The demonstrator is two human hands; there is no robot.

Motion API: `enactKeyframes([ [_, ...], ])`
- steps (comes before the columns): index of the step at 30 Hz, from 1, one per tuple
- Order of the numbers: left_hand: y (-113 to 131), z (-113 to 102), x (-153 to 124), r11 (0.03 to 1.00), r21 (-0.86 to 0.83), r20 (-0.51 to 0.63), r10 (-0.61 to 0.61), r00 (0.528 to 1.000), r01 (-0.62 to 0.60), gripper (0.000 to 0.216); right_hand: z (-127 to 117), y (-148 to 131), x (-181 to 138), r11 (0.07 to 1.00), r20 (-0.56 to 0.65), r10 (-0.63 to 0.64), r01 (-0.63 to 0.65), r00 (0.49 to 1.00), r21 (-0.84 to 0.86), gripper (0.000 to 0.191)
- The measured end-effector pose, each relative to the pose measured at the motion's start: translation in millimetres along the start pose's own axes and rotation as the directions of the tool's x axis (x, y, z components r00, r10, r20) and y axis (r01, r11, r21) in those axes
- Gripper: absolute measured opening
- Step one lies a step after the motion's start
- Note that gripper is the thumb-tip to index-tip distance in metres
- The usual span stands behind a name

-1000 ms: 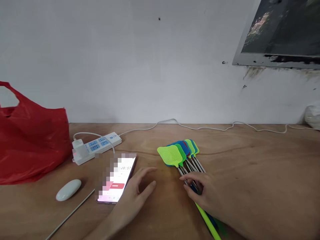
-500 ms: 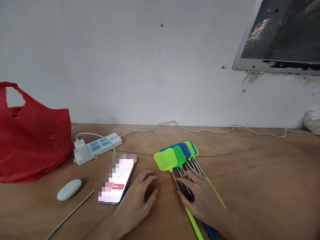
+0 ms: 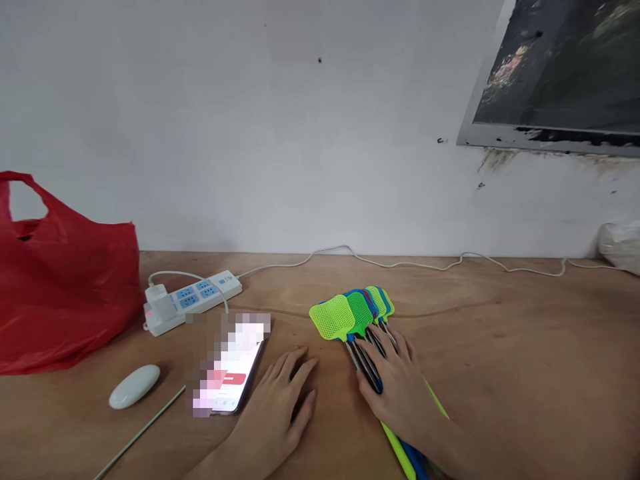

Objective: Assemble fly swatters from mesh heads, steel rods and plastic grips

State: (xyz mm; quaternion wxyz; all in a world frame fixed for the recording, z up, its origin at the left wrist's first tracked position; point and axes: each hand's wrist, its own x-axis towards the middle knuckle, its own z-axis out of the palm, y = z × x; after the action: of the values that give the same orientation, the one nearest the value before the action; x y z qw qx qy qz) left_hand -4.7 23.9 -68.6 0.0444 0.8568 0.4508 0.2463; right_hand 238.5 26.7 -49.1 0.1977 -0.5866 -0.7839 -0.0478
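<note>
Several fly swatters lie in an overlapping bunch at the middle of the table. A yellow-green swatter (image 3: pixel 332 318) is on the left, then a green swatter (image 3: pixel 361 311), with blue, red and yellow-green heads behind. My right hand (image 3: pixel 393 377) lies over their thin shafts, fingers spread and touching them, thumb at the left side. Below it, yellow-green and blue handles run toward me, partly hidden by the hand and forearm. My left hand (image 3: pixel 283 403) rests open on the table, holding nothing, just right of a lit phone (image 3: pixel 235 379).
At the left are a red plastic bag (image 3: pixel 70 287), a white power strip (image 3: pixel 200 300) with a charger, and a white oval object (image 3: pixel 135 387). A white cord (image 3: pixel 390 265) runs along the wall. A whitish bag (image 3: pixel 620 247) stands at the far right.
My right hand has shifted slightly forward over the shafts with its fingers stretched out, and the swatters sit closer together. My left hand stays in nearly the same place. The view has shifted slightly.
</note>
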Motion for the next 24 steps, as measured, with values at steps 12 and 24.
enactKeyframes([
  [12,1,0,0,0.994,0.1,0.031,0.033,0.999,-0.036,0.042,9,-4,7,0.983,0.144,0.082,-0.057,0.986,-0.174,0.05],
  [24,1,-2,13,0.991,0.096,0.069,0.087,0.994,-0.094,0.045,6,-10,24,0.979,0.206,0.148,-0.114,0.967,-0.17,0.048],
])
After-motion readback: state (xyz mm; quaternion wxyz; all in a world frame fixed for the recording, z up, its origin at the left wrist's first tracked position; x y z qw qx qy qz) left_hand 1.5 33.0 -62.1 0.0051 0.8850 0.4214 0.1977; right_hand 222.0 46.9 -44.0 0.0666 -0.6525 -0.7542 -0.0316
